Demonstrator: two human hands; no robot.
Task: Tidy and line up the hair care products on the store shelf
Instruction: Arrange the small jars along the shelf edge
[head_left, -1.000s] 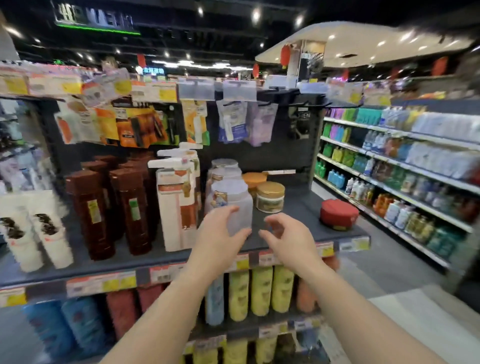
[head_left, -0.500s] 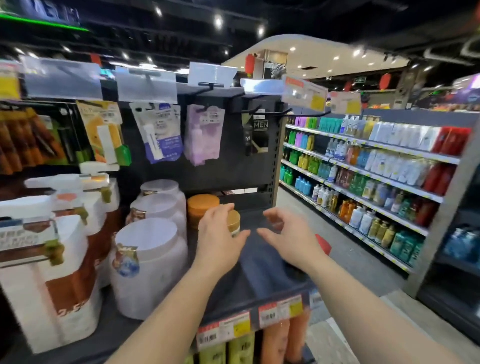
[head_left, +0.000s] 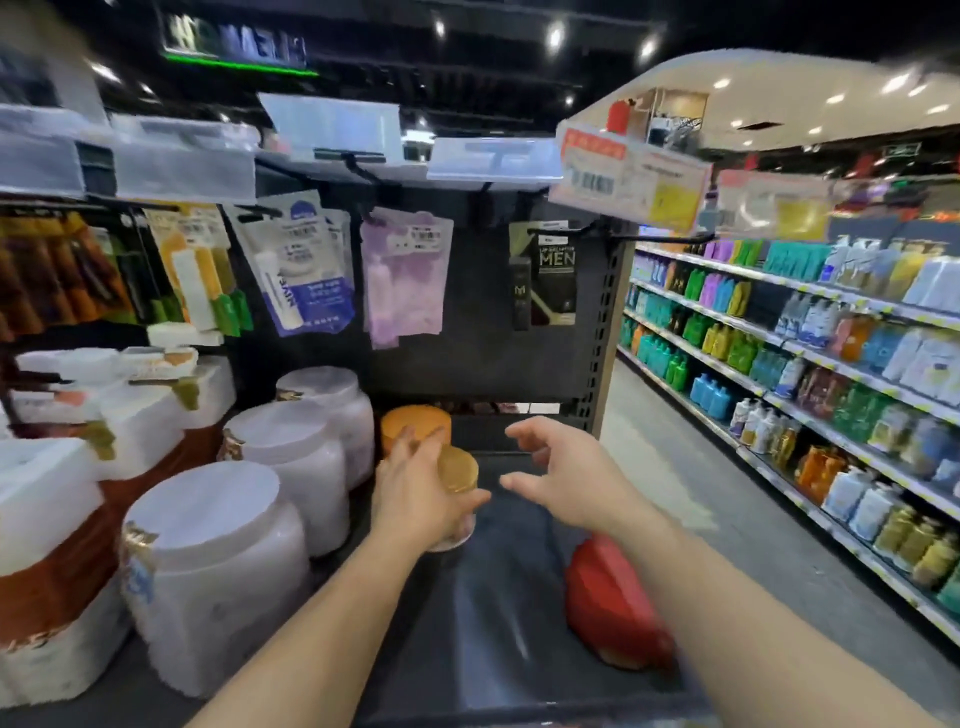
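The gold-lidded jar (head_left: 457, 480) was small and round, its lid a shiny metallic disc over a pale body, and it stood on the dark grey shelf (head_left: 519, 597) near the middle of the deck. The left hand (head_left: 415, 493) gripped it from the left side, fingers curled round the far side and thumb across the near side just under the lid. The right hand (head_left: 563, 475) hovered just to the right of the jar, apart from it, fingers spread and loosely bent, holding nothing.

Directly behind the jar sat an orange-lidded jar (head_left: 415, 423), wider and matte. To the left ran a row of large frosted white tubs (head_left: 218, 566) with flat round lids, and beyond those stood white pump bottles (head_left: 57, 551) banded in brown. A red-lidded jar (head_left: 608, 608) lay tilted near the shelf's right front edge, under the right forearm. Soft sachets (head_left: 296, 270) hung from hooks on the perforated back panel above. Across the aisle, rows of coloured bottles (head_left: 810, 374) filled the far shelving. The whole view was motion-blurred.
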